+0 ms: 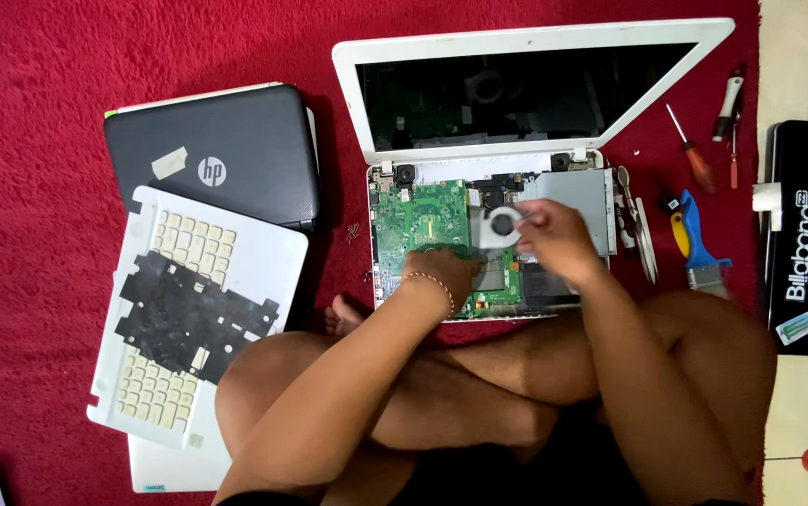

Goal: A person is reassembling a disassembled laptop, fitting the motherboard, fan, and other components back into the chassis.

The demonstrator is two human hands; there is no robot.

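While I am sitting cross-legged on the red carpet [38,281], my left hand [441,272] is pressing flat on the green motherboard [420,217] of the opened white laptop [488,169] at frame centre; my right hand [559,239] is pinching a thin tool at the cooling fan [500,225], hands apart; the detached keyboard cover [188,300] is lying lower left.

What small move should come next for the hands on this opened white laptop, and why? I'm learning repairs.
Probably lift out the round grey cooling fan: the right hand pinches at it, while the left hand rests flat on the green circuit board.
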